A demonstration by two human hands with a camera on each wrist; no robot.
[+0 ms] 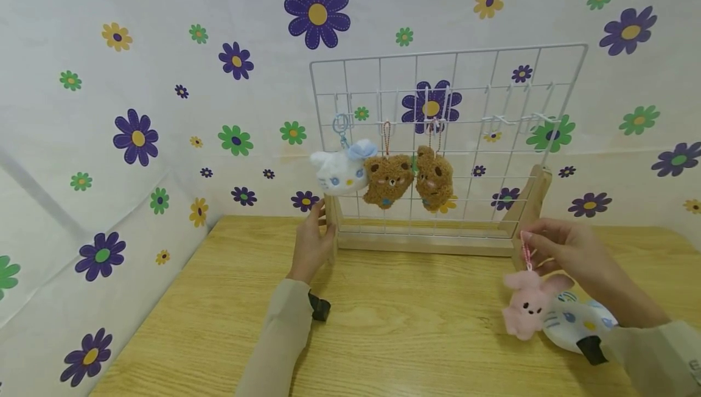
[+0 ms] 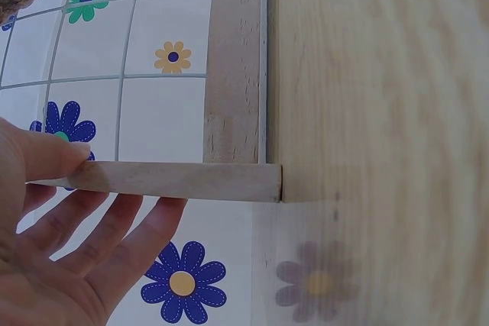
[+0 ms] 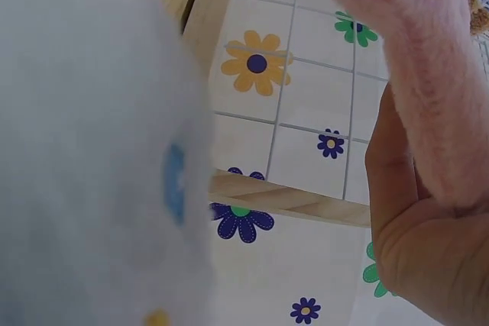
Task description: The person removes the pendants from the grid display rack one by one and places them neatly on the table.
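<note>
My left hand (image 1: 314, 238) pinches the edge of the left wooden support (image 2: 183, 179) of a white wire grid rack, thumb on one side and fingertips on the other. My right hand (image 1: 572, 251) holds a pink plush bunny keychain (image 1: 528, 309) by its pink strap, close beside the right wooden support (image 1: 528, 202). Below the right wrist is a white cat plush (image 1: 580, 324) with blue eyes and a blue ring. It fills the left of the right wrist view, blurred. The bunny partly hides the right hand there.
On the wire grid (image 1: 471, 159) hang a white cat plush with a blue bow (image 1: 342, 172), a brown bear plush (image 1: 389, 181) and another brown bear (image 1: 435, 181). White hooks (image 1: 495, 120) stick out at its right. A flower-print cloth (image 1: 235, 98) backs the wooden table (image 1: 383, 324).
</note>
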